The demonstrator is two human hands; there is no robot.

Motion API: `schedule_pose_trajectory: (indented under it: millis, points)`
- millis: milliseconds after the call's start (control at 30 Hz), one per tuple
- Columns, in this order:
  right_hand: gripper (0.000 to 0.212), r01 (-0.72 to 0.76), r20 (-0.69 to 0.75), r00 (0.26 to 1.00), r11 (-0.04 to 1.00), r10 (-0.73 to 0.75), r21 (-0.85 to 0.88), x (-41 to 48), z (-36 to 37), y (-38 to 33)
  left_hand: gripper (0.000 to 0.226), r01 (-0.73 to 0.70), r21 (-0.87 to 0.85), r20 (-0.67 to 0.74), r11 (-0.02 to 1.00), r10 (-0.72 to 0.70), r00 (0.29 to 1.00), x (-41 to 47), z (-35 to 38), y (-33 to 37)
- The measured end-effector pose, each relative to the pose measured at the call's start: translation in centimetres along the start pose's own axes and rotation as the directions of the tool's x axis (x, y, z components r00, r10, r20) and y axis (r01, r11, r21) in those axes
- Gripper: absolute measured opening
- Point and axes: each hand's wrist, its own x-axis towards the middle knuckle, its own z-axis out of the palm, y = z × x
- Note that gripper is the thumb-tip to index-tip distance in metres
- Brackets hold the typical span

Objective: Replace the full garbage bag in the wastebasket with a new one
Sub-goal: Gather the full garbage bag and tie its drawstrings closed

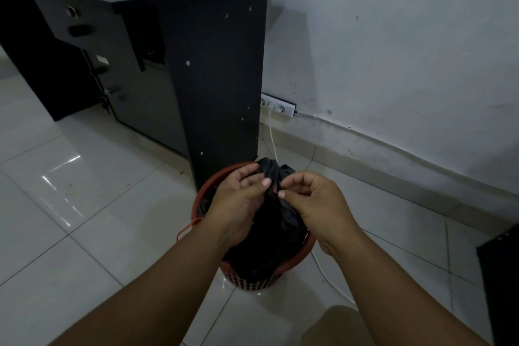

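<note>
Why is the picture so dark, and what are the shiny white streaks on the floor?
Head view: the room is dimly lit, so the black bag in the red basket shows almost no detail; the streaks are light glaring off the glossy floor tiles.

- A black desk (213, 78) stands against the wall, with pale screw caps dotting its side panel and drawers (81, 28) under its top at the left.
- The pale wall (393, 50) is scuffed and speckled with dark marks.
- A white power strip (276, 105) sits low on the wall beside the desk, and a white cable (271, 132) hangs from it.
- Glossy white floor tiles (70, 191) reflect streaks of light.
- A dark furniture corner (500, 275) shows at the right edge.
</note>
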Motion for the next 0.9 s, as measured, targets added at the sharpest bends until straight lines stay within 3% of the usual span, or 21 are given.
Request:
schedule_pose_trajectory:
  millis: [100,333,433,667,800,833,900]
  points:
    - [0.003,-0.055,0.037,0.998,0.997,0.053,0.057,-0.2,0.0,-0.3,0.045,-0.047,0.041,-0.001,0.998,0.047,0.999,-0.4,0.2,0.2]
    - [0.006,-0.237,0.062,0.971,0.933,0.229,0.269,-0.1,-0.4,-1.2,0.042,-0.130,0.170,0.059,0.977,0.121,0.991,-0.5,0.6,0.3]
    - [0.005,-0.244,0.058,0.970,0.929,0.237,0.279,0.1,-0.7,-1.1,0.043,-0.159,0.235,0.085,0.959,0.143,0.986,-0.5,0.5,0.2]
    - [0.025,-0.326,0.241,0.940,0.839,0.240,0.436,0.4,-2.1,-1.3,0.043,-0.187,0.289,0.089,0.939,0.168,0.982,-0.4,-0.1,0.6]
    - [0.020,-0.241,0.213,0.964,0.866,0.161,0.437,0.3,-2.2,-1.2,0.042,-0.292,0.510,0.150,0.809,0.251,0.956,-0.9,0.4,1.1]
    - [0.017,-0.223,0.197,0.969,0.880,0.152,0.419,0.2,-2.0,-1.2,0.042,-0.351,0.596,0.166,0.722,0.317,0.934,-1.0,0.6,1.2]
    - [0.017,-0.188,0.170,0.976,0.916,0.135,0.354,0.3,-1.8,-1.2,0.053,-0.486,0.750,0.283,0.449,0.446,0.849,-1.2,1.0,1.3]
